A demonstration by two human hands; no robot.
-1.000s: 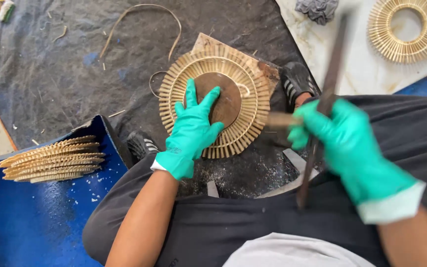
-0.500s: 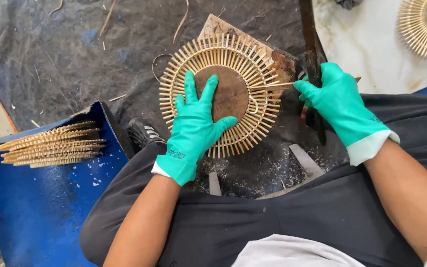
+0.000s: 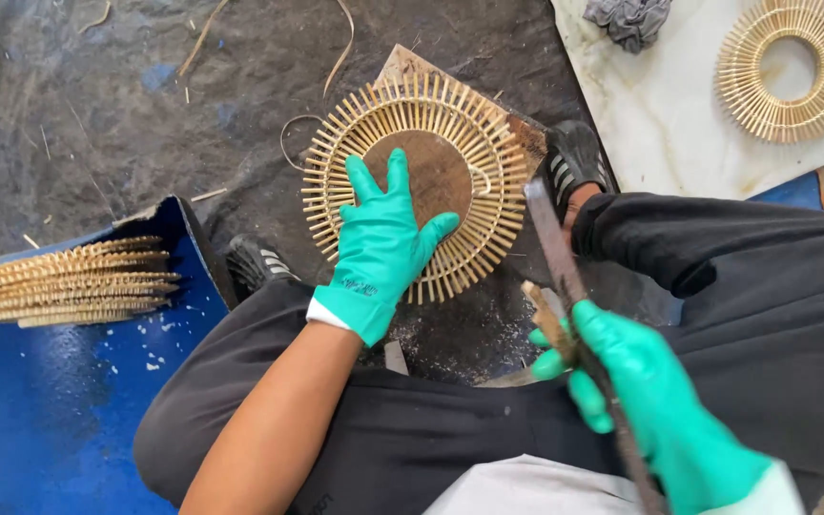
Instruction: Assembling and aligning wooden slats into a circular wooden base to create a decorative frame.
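Note:
A round frame of thin bamboo sticks (image 3: 488,162) around a brown wooden disc lies on a board on the dark ground sheet. My left hand (image 3: 383,243), in a green glove, presses flat on its lower left part with fingers spread. My right hand (image 3: 641,391), also gloved, is pulled back near my lap. It grips a long dark metal blade (image 3: 553,238) and a short wooden stick (image 3: 545,315) together. The blade's tip points up toward the frame's right edge.
A stack of finished stick frames (image 3: 69,281) lies on a blue sheet (image 3: 40,410) at left. Another ring frame (image 3: 786,67) and a grey rag (image 3: 629,19) rest on a white board (image 3: 660,114) at upper right. My black shoes (image 3: 574,157) flank the work.
My right hand has drawn back from the frame's right edge toward my lap, taking the blade and stick with it. The left hand stays pressed on the frame.

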